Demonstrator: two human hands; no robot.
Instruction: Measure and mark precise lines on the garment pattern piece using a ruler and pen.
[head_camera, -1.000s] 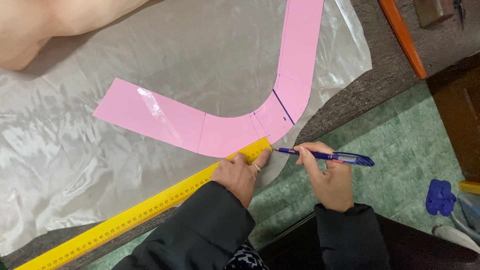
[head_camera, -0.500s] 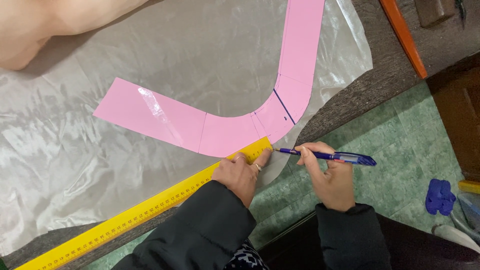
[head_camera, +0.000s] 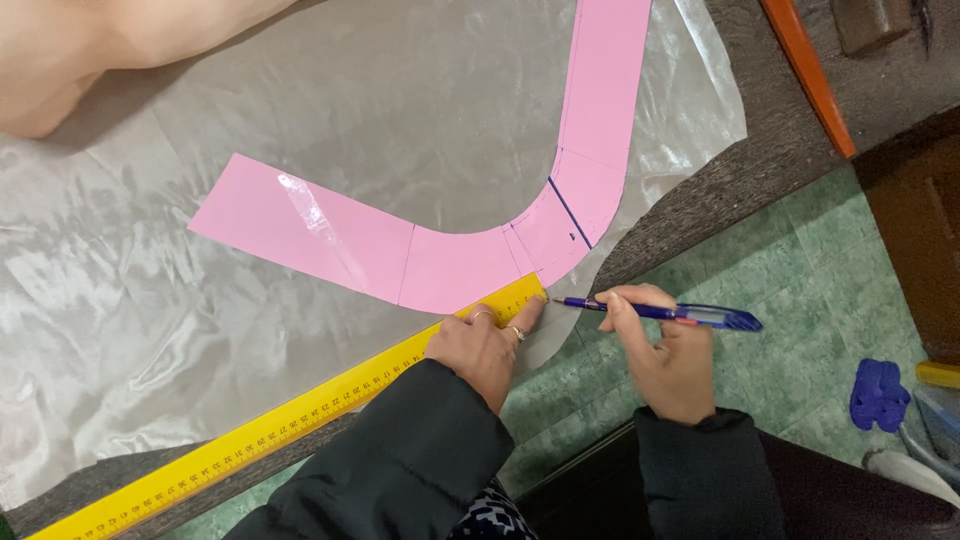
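Observation:
A curved pink paper pattern piece (head_camera: 470, 255) lies on shiny grey fabric (head_camera: 250, 190) spread over a dark table. A long yellow ruler (head_camera: 290, 425) runs diagonally from the lower left up to the pattern's lower edge. My left hand (head_camera: 485, 345), with rings on two fingers, presses down on the ruler's upper end. My right hand (head_camera: 665, 355) holds a blue pen (head_camera: 670, 313), its tip just off the ruler's end, beside the pink piece's outer curve.
An orange strip (head_camera: 805, 75) lies along the table's upper right. A green tiled floor (head_camera: 800, 300) shows to the right, with a blue object (head_camera: 880, 393) on it. A peach-coloured shape (head_camera: 90, 50) fills the upper left corner.

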